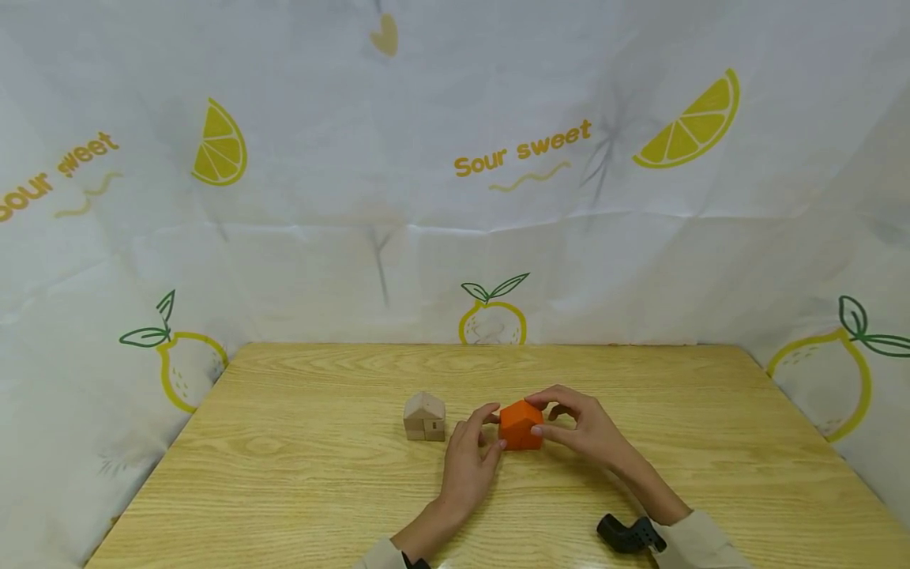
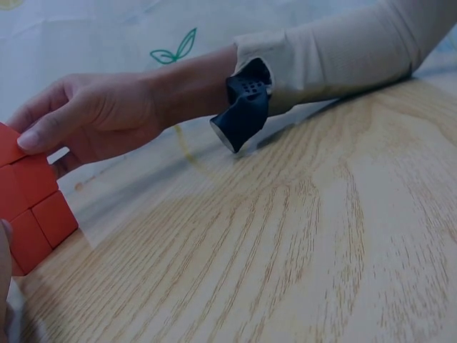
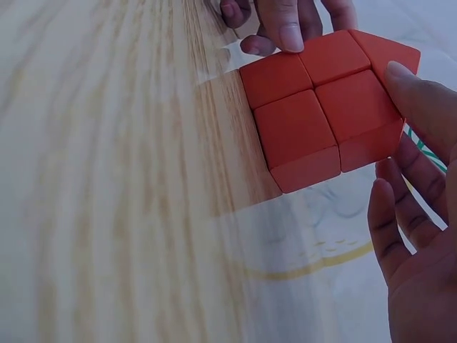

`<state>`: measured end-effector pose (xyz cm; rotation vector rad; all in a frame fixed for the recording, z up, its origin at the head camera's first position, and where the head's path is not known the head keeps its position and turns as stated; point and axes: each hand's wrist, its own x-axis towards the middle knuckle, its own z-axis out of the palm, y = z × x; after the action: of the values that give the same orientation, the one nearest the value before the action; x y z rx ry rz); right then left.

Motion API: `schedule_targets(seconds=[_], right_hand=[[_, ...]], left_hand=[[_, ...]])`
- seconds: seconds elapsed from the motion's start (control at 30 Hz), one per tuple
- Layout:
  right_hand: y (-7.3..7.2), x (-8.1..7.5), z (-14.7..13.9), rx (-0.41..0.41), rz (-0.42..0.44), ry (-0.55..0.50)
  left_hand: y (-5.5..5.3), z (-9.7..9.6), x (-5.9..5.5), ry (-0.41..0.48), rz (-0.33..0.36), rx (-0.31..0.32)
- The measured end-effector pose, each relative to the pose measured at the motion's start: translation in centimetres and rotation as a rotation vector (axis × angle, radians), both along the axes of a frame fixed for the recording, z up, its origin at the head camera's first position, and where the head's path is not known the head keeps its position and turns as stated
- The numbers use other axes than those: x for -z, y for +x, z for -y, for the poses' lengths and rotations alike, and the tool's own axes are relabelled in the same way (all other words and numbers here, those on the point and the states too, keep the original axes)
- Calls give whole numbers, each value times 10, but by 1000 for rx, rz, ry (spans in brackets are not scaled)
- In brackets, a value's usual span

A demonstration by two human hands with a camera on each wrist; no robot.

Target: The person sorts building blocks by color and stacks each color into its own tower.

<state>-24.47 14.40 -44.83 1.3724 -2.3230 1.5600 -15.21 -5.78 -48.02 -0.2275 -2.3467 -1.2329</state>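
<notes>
A small orange house [image 1: 521,428] of blocks stands on the wooden table between both hands. Cubes form its body under a pitched roof, as its front [image 3: 325,103] shows in the right wrist view. My right hand [image 1: 586,428] pinches the roof area, thumb at the front and fingers round the back. On the other side my left hand [image 1: 469,462] holds the lower part, its thumb on the front near the base and a finger at the rear edge. Left of the left hand sits a similar house of pale wooden blocks [image 1: 424,419], untouched.
The wood-grain table [image 1: 298,498] ends at a white cloth backdrop [image 1: 341,261] printed with lemons, which also rises at both sides. A black wrist-worn device [image 1: 629,534] sits at the right sleeve.
</notes>
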Motion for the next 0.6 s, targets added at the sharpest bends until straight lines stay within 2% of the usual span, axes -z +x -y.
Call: schedule_targets(seconds=[0.47,0.6], right_hand=[[1,0,-6,-6,-11,-11],[4,-3,-9,54,-65,2]], left_hand=[[-2,-2,2,-7,-16,6],[0,0,5,-23,-39,-6]])
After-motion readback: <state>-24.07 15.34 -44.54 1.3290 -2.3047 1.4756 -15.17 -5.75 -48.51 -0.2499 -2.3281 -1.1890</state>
